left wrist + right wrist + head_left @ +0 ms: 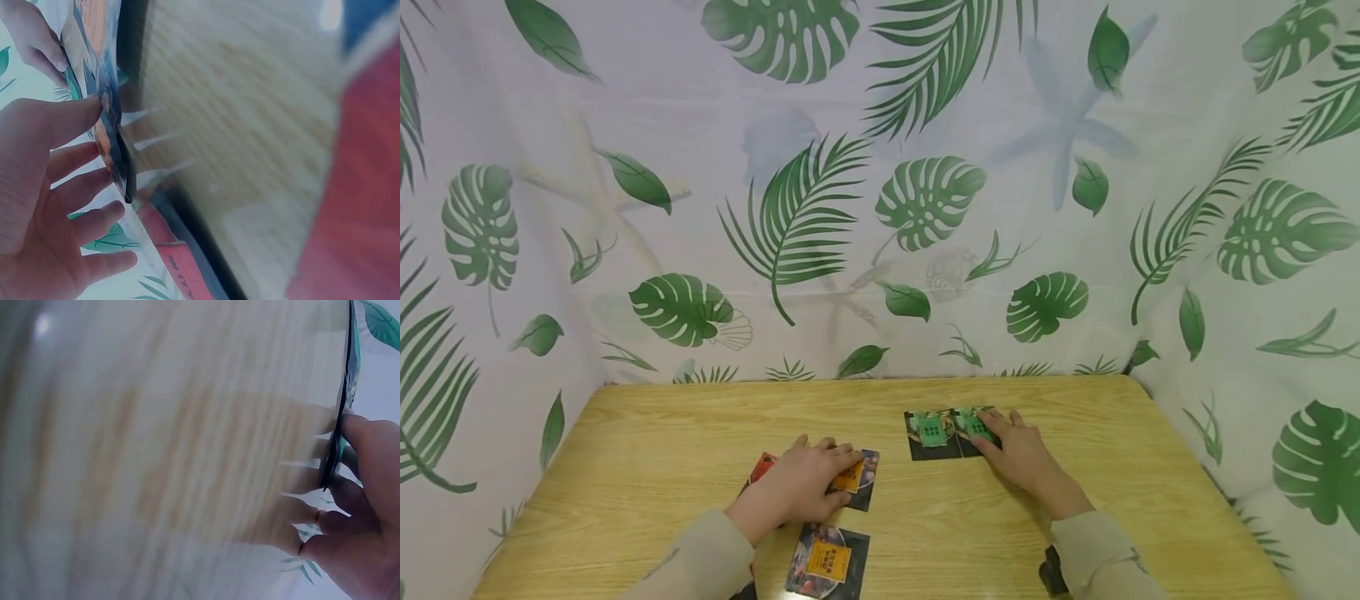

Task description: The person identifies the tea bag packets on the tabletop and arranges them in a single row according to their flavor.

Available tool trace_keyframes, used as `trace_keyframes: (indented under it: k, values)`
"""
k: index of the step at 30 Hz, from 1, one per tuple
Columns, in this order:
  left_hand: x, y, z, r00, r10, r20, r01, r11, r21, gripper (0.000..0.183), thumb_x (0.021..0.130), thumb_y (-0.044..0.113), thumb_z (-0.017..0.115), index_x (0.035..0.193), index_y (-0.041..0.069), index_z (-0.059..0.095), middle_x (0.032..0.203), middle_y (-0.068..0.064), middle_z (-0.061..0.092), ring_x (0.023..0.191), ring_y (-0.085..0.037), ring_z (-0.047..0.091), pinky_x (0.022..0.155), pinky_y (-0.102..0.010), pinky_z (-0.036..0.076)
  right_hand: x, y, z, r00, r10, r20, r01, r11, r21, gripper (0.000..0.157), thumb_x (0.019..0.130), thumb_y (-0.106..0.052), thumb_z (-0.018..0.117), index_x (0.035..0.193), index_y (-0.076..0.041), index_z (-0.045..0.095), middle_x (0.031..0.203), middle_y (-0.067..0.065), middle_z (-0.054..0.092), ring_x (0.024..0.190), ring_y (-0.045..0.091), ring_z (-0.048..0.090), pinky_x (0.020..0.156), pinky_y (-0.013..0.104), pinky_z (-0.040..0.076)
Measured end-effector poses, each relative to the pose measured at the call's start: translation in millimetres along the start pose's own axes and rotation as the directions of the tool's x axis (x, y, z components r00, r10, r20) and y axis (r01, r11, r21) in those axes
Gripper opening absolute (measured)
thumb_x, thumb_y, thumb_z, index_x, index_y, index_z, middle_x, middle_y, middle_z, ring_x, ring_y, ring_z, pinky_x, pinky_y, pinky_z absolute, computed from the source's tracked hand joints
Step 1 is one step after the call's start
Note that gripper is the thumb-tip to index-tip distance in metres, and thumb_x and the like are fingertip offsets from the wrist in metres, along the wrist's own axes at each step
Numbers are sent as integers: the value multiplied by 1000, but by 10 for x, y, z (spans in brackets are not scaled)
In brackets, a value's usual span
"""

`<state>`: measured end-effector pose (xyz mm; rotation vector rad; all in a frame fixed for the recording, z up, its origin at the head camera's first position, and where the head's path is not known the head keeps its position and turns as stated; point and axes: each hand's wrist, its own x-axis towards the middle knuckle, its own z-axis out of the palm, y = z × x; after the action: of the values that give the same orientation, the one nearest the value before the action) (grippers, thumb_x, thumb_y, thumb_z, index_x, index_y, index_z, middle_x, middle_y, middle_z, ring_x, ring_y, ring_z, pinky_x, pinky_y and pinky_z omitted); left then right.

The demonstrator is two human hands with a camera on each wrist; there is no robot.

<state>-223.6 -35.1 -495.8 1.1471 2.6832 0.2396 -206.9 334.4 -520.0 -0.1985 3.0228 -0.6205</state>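
My left hand [805, 479] rests on a flat dark packet with an orange label [865, 479], fingers spread and fairly straight. The left wrist view shows its thumb touching this packet [107, 81]. My right hand [1026, 454] lies over the right one of two green-labelled packets, the covered packet [967, 435], its fingertips and thumb touching it. Against that one's left side lies the other green-labelled packet [931, 433]. A second orange-labelled packet [829, 562] lies nearer the body. Partly hidden behind my left hand is a red packet [762, 465].
The wood-grain table [925, 533] ends at a leaf-patterned cloth [842, 333] behind and at both sides. Beside the right sleeve is a small black object [1052, 573], partly hidden. Large and blurred, something red [356, 187] fills the right of the left wrist view.
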Motion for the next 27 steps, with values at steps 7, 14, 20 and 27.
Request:
trace_keyframes:
  k: [7, 14, 20, 27]
  values:
    - [92, -18, 10, 999, -29, -20, 28, 999, -32, 60, 103, 40, 67, 158, 19, 52, 160, -5, 54, 148, -35, 49, 118, -72, 36, -3, 33, -1, 1000, 10, 1, -10, 1000, 17, 59, 110, -33, 56, 157, 1, 47, 160, 35, 41, 150, 64, 26, 116, 81, 27]
    - [169, -31, -6, 996, -87, -33, 84, 994, -71, 60, 104, 40, 66, 159, 20, 50, 161, -5, 53, 151, -37, 46, 121, -71, 33, 15, 67, -5, 1000, 18, 6, -18, 1000, 22, 60, 110, -33, 55, 158, 2, 45, 161, 36, 39, 150, 63, 26, 115, 80, 29]
    - [223, -25, -14, 992, -115, -54, 110, 991, -78, 61, 104, 41, 66, 158, 18, 51, 160, -6, 53, 151, -39, 46, 121, -71, 33, 19, 76, -14, 1000, 28, 9, -28, 999, 28, 61, 110, -34, 56, 158, 2, 44, 161, 35, 39, 151, 63, 27, 115, 79, 30]
    - [301, -9, 19, 988, -133, -73, 129, 990, -51, 61, 105, 43, 63, 159, 17, 49, 162, -8, 51, 151, -40, 45, 121, -70, 34, 25, 107, 7, 1000, 25, 6, -25, 999, 31, 61, 110, -33, 56, 158, 2, 44, 161, 36, 39, 151, 63, 27, 115, 79, 30]
